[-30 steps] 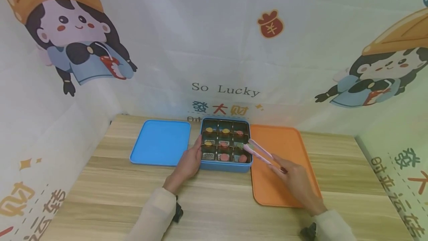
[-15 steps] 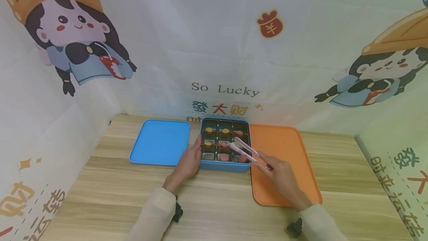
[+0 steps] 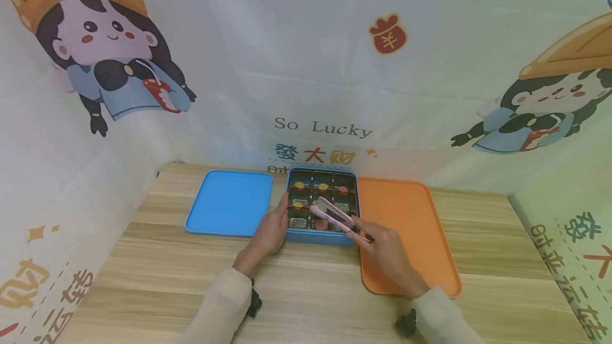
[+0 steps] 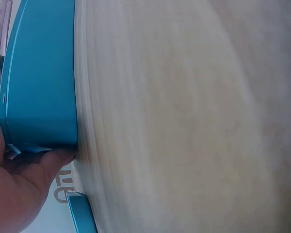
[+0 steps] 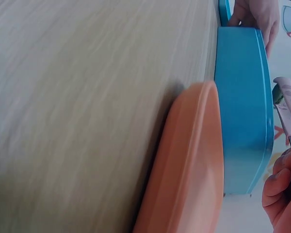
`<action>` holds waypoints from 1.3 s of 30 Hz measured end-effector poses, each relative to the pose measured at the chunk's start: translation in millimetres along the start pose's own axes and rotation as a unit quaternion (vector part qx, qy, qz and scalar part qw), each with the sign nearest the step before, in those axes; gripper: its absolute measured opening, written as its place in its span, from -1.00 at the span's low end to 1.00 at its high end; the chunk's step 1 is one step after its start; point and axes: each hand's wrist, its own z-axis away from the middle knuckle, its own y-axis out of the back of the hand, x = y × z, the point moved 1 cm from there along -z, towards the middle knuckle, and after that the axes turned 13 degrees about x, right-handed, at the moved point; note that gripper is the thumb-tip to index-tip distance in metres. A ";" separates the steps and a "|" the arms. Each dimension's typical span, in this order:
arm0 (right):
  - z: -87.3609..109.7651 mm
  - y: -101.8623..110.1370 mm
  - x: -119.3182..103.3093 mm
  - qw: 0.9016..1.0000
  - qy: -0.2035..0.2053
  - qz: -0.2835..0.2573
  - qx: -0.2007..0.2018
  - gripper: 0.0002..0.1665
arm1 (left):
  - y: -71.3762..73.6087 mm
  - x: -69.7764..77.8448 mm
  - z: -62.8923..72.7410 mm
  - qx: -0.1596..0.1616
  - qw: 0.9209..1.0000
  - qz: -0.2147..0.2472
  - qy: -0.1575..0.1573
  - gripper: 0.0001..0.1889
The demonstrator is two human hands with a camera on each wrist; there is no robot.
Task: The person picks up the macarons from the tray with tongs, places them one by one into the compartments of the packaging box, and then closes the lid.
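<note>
A blue tin box point(image 3: 321, 237) stands before me, divided into small compartments holding yellow, pink and green candies, among them a yellow candy point(image 3: 298, 185) and a pink one point(image 3: 321, 224). My left hand point(image 3: 270, 230) holds its left side, thumb low by the table in the left wrist view. My right hand point(image 3: 384, 243) grips pink tongs point(image 3: 341, 220) that reach over the box from the right, tips above its middle. Between the tips is a small green piece point(image 5: 277, 94), best seen in the right wrist view. The tongs hide some compartments beneath them.
A blue lid point(image 3: 230, 203) lies left of the box. On the right, an orange tray point(image 3: 392, 195) reaches up to the box's side, with my right hand over it. Behind the wooden table point(image 3: 306, 291) rises a printed white cloth point(image 3: 306, 68).
My right hand and the tongs have moved left, carrying the green piece from the box's right edge to above its middle. My left hand and the box have stayed put.
</note>
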 end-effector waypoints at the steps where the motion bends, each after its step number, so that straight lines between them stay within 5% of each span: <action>1: -0.2 -1.6 -1.4 1.000 -0.001 0.000 -0.003 -0.54 | 0.3 0.1 -0.1 0.000 1.000 -0.002 -0.001 -0.43; 39: -2.4 -25.0 -19.8 0.999 0.022 -0.006 -0.040 -0.49 | 0.1 -0.6 -0.3 -0.003 1.000 -0.009 -0.005 -0.44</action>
